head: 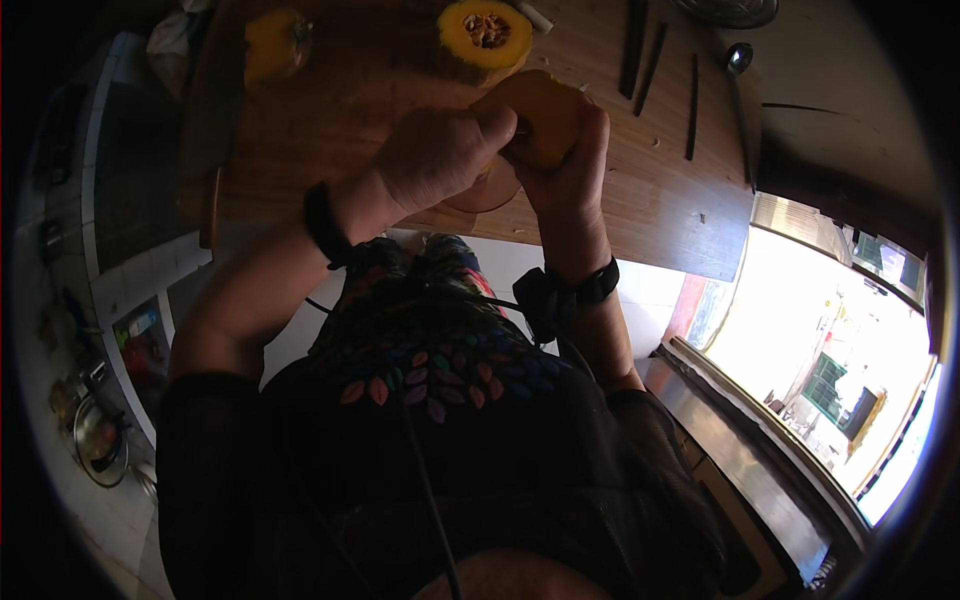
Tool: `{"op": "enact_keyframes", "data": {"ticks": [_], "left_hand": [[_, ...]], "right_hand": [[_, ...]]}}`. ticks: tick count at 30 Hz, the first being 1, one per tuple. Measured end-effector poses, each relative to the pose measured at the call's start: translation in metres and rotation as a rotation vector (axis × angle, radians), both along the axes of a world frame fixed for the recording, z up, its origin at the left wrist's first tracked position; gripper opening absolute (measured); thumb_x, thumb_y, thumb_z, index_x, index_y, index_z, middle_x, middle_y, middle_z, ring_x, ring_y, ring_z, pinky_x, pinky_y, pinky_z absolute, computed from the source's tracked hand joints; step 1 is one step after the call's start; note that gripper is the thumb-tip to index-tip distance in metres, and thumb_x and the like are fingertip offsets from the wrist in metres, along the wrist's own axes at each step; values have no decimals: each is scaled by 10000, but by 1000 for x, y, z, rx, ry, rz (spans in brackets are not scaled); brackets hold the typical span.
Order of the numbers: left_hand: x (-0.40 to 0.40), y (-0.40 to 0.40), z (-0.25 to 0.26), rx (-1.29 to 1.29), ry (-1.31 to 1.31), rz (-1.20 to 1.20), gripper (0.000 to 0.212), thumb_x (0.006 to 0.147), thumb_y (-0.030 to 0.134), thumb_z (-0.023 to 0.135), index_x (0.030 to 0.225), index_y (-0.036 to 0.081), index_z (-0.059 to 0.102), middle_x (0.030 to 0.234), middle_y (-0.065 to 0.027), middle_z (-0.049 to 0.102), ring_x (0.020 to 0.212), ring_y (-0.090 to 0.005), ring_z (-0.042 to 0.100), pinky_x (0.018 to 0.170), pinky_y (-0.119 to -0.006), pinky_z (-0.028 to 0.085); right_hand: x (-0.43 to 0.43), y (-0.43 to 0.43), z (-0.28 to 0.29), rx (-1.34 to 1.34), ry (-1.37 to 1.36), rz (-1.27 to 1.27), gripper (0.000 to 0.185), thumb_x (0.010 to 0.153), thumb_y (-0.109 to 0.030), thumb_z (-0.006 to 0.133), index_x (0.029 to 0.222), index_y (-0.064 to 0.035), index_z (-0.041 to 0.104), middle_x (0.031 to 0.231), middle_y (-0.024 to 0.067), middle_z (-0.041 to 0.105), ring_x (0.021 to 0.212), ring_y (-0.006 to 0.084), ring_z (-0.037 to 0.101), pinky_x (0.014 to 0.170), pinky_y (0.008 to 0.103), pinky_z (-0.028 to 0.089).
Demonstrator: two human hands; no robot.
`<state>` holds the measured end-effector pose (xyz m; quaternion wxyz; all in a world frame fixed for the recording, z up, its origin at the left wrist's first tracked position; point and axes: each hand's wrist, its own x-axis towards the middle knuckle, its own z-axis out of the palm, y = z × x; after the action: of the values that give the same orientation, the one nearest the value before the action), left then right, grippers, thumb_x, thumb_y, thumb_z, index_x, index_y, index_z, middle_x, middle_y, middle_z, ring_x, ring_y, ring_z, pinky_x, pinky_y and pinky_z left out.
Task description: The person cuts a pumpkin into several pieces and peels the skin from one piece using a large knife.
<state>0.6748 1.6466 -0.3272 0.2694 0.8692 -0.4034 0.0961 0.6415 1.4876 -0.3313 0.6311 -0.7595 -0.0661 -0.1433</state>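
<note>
A cut piece of pumpkin [546,112] is held up over the near edge of the wooden table. My right hand [566,165] grips it from the right side and below. On its left side lies my left hand [454,150], its thumb near a dark hollow in the flesh; a small glint shows there, but what makes it is too small to tell. Beneath my hands a round bowl or dish [487,187] is partly hidden. Just beyond them stands a halved pumpkin [480,37], cut face up with seeds and pulp inside. Another pumpkin piece [274,46] lies at the far left.
Long dark sticks or strips [651,67] lie on the right of the wooden table [337,150], with small scraps around them. A metal ladle [739,58] rests at the right edge. At the top right stands a metal vessel [731,9]. A cable hangs down before my body.
</note>
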Motion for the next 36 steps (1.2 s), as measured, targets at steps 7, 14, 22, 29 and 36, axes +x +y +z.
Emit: {"op": "enact_keyframes", "data": {"ticks": [7, 14, 22, 29, 36], "left_hand": [[3, 8, -16, 68, -42, -32, 109, 814, 184, 597, 903, 136, 557, 670, -19, 622, 620, -181, 645, 505, -290, 523], [-5, 6, -40, -24, -181, -80, 70, 795, 167, 602, 861, 149, 589, 732, -30, 622, 724, -185, 653, 566, -289, 537], [-13, 14, -51, 115, 193, 76, 113, 855, 163, 543, 924, 80, 578, 794, -106, 639, 738, -245, 658, 605, -322, 537], [-14, 27, -20, -261, 378, 281, 88, 858, 122, 592, 867, 52, 539, 677, -145, 607, 612, -292, 625, 508, -371, 477], [-13, 13, -25, 147, 314, 236, 138, 882, 181, 586, 930, 53, 565, 711, -142, 619, 640, -267, 636, 547, -333, 496]], "right_hand": [[2, 4, -24, 512, 219, -92, 579, 699, 12, 714, 1185, -44, 403, 1169, 178, 501, 1062, 295, 529, 861, 383, 485], [-7, 3, -50, -567, -126, -221, 561, 683, 99, 581, 1193, -51, 400, 1197, 215, 443, 1097, 396, 453, 941, 439, 409], [15, 5, -2, 1227, 407, 14, 523, 855, -356, 561, 1234, -20, 433, 1219, 172, 478, 1137, 305, 483, 931, 414, 446], [2, -3, 13, 1133, 532, 97, 694, 832, -533, 482, 1273, 0, 418, 1254, 207, 448, 1203, 345, 436, 1010, 509, 381], [-9, -10, 11, 1331, 529, 80, 694, 816, -506, 523, 1296, -24, 384, 1284, 213, 411, 1218, 361, 405, 1041, 537, 332]]}}
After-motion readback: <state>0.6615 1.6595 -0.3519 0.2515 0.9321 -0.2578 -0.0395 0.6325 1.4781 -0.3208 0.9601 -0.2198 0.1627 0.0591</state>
